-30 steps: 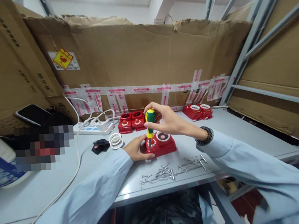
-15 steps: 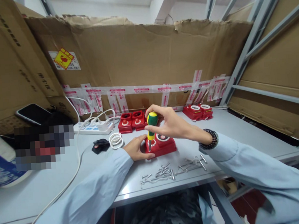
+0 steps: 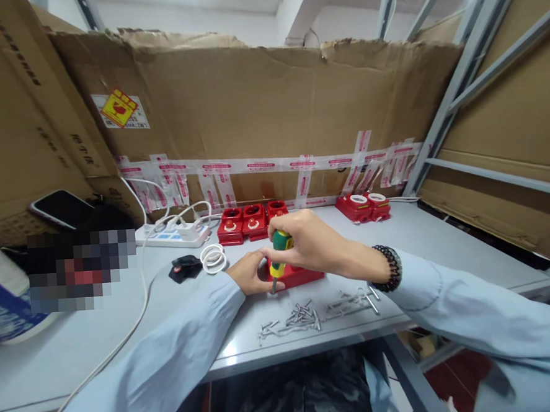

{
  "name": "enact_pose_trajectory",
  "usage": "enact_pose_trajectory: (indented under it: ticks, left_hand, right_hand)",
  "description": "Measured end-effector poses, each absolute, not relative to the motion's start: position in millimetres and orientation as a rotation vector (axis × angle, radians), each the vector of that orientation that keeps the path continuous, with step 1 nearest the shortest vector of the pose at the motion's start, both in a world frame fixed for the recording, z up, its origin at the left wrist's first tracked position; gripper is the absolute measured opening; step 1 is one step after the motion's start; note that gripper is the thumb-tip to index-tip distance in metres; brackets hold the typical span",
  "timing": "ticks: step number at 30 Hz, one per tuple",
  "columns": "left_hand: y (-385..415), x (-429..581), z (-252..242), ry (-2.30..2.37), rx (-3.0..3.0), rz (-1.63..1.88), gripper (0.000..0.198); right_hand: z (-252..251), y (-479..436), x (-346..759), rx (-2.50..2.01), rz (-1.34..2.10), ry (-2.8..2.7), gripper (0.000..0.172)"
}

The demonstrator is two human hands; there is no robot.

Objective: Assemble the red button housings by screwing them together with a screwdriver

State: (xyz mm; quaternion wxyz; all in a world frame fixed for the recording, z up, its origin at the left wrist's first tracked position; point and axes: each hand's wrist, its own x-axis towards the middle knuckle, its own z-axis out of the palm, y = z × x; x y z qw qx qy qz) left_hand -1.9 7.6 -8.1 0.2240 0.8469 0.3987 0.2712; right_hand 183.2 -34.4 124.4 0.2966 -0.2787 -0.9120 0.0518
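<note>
My right hand [image 3: 305, 241] is wrapped round a green and yellow screwdriver [image 3: 278, 265], held nearly upright. Its metal tip points down at the front left edge of a red housing [image 3: 305, 277], close to my left thumb. The right hand hides much of the housing's top. My left hand [image 3: 250, 274] grips the housing's left end between thumb and fingers. Loose silver screws [image 3: 303, 316] lie in a pile on the table in front of the housing. White rings [image 3: 213, 259] and a small black item [image 3: 184, 269] are left of my left hand.
Several red housings [image 3: 230, 230] stand behind my hands, and two with white rings [image 3: 362, 207] at the back right. A white power strip [image 3: 177, 235] with cables lies back left, near a phone [image 3: 61, 210]. A cardboard wall [image 3: 269, 107] closes off the table's rear.
My right hand has lowered with the screwdriver, whose tip moved from the housing's top to its front edge. My left hand has hardly moved. The third red housing behind shows more.
</note>
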Motion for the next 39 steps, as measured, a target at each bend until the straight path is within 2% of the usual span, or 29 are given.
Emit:
enact_pose_trajectory:
  ticks: [13, 39]
  left_hand:
    - [2.0, -0.6, -0.7, 1.216, 2.413, 0.623, 0.069]
    - [1.0, -0.3, 3.4, 1.194, 2.451, 0.606, 0.065]
  right_hand:
    - [130.1, -19.4, 188.1, -0.853, 0.146, -2.283, 0.008]
    - [133.8, -22.5, 186.4, -0.888, 0.069, -2.336, 0.016]
